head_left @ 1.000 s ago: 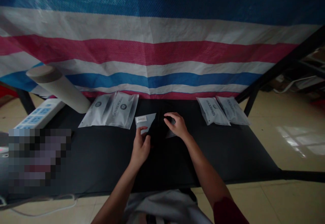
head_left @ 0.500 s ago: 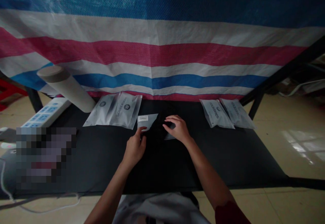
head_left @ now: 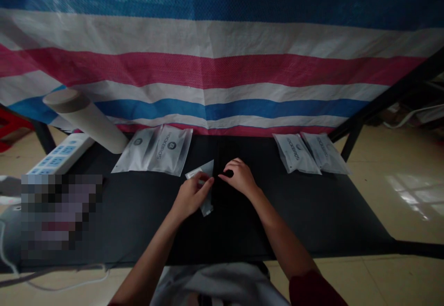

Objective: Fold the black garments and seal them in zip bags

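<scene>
My left hand point(head_left: 191, 196) pinches a clear plastic bag point(head_left: 204, 176) with a small white label, lifted and tilted over the middle of the black table point(head_left: 312, 213). My right hand point(head_left: 239, 177) is closed on a dark item point(head_left: 222, 181) at the bag's right side; I cannot make out what it is against the dark table. Both hands almost touch each other.
Two printed packets point(head_left: 156, 148) lie at the back left and two more printed packets point(head_left: 310, 152) at the back right. A cardboard tube point(head_left: 85, 118) and a white power strip point(head_left: 57, 155) sit far left. A striped tarp point(head_left: 222, 65) hangs behind. Tiled floor lies to the right.
The bag lay flat under my left fingertips; now my left hand has lifted and turned it toward me. My right hand stayed in place, gripping the dark item.
</scene>
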Demonstrator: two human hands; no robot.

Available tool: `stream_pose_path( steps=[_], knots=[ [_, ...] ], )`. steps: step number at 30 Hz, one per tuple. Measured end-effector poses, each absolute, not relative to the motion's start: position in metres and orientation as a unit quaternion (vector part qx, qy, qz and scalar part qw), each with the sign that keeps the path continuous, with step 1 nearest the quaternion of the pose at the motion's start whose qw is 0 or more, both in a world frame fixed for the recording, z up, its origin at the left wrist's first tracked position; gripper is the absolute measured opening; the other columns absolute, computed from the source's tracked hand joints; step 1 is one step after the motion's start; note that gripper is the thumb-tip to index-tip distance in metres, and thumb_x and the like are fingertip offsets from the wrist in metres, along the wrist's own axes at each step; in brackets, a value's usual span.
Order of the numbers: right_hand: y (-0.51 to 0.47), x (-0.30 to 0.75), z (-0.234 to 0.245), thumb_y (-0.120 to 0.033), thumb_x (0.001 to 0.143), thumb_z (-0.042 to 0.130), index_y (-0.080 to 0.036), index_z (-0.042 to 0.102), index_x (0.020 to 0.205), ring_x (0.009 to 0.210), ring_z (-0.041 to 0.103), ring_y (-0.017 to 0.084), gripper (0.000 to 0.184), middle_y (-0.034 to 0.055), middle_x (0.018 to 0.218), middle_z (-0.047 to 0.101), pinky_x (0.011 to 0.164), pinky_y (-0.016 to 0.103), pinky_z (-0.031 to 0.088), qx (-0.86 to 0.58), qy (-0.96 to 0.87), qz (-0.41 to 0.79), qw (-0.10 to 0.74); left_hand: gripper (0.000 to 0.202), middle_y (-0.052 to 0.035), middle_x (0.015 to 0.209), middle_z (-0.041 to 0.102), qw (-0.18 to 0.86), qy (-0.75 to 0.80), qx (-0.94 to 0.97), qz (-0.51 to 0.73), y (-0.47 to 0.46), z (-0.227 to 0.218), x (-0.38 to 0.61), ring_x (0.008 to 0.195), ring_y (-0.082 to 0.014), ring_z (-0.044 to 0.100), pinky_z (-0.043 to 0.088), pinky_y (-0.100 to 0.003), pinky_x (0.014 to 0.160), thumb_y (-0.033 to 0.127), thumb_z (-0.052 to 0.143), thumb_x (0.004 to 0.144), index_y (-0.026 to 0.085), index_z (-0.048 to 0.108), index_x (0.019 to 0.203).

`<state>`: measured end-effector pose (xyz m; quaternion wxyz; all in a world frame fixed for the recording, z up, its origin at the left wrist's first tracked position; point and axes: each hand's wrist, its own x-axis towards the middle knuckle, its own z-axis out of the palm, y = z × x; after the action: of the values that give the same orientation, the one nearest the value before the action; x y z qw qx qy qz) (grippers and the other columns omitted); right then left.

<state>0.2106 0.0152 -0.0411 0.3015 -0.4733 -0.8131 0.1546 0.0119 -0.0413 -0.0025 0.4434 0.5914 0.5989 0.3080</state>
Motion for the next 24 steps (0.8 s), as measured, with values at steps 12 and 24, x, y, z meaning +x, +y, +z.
stream_pose_path(
  steps=[12, 24],
  knots=[
    [0.015, 0.218, -0.036, -0.02, 0.085, 0.062, -0.022, 0.073, 0.084, 0.093, 0.063, 0.021, 0.011, 0.0061, 0.087, 0.072, 0.084, 0.035, 0.05, -0.448, -0.821, 0.189, 0.3, 0.058, -0.0121, 0.088, 0.07, 0.261, 0.654, 0.7, 0.117, 0.075, -0.021, 0.044, 0.09, -0.0305, 0.068, 0.046, -0.03, 0.067, 0.069, 0.059, 0.074, 0.016, 0.065, 0.097],
    [0.033, 0.223, -0.051, -0.037, 0.061, 0.081, -0.022, 0.055, 0.114, 0.092, 0.066, 0.021, 0.061, 0.0062, 0.105, 0.067, 0.076, 0.032, 0.055, -0.517, -0.487, 0.44, 0.55, 0.025, -0.0021, 0.087, 0.059, 0.433, 0.393, 0.699, 0.412, 0.045, -0.03, 0.043, 0.083, -0.0161, 0.056, 0.048, -0.029, 0.077, 0.037, 0.062, 0.082, 0.016, 0.053, 0.092]
  ],
)
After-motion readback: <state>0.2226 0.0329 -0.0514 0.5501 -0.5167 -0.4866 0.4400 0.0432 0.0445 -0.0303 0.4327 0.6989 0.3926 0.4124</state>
